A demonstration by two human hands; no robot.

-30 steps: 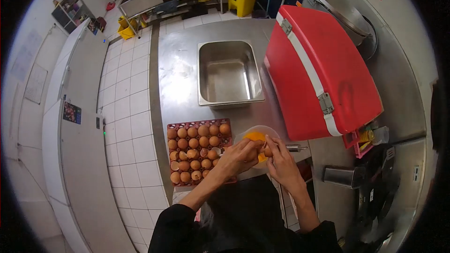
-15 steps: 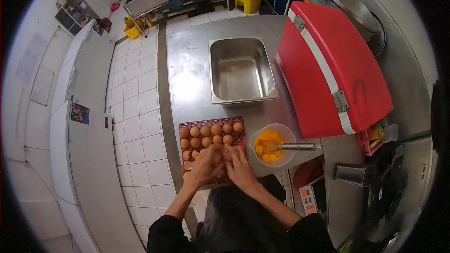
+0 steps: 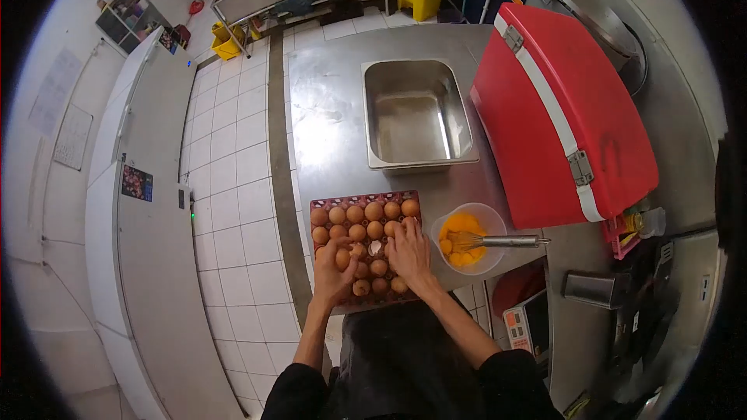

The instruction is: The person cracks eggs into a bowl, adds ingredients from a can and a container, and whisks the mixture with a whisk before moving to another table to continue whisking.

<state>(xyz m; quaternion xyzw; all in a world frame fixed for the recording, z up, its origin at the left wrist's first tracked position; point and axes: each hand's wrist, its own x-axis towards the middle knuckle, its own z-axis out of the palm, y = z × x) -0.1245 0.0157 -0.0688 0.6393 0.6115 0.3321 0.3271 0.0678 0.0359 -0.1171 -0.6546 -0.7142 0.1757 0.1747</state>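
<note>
A dark red tray (image 3: 317, 206) of brown eggs lies at the near edge of the metal table. Over its left side, my left hand (image 3: 333, 274) has thumb and fingers curved round an egg (image 3: 342, 259). My right hand (image 3: 412, 258) rests over the tray's right side, fingers spread above the eggs, nothing visibly held; what lies beneath its palm is hidden. Between the hands, a pale piece of shell (image 3: 376, 248) sits in the tray. Right of the tray, a clear bowl (image 3: 498, 225) holds yolks and a whisk (image 3: 506, 241).
An empty steel pan (image 3: 463, 154) stands beyond the tray. A big red cooler box (image 3: 545, 124) takes up the table's right side. Lower right are a scale (image 3: 518, 328) and a metal container (image 3: 595, 288). White fridges (image 3: 156, 241) stand across the tiled floor.
My hands, close together over the tray before, have moved apart, left hand to the left side and right hand to the right. More eggs show between them. The view has shifted slightly.
</note>
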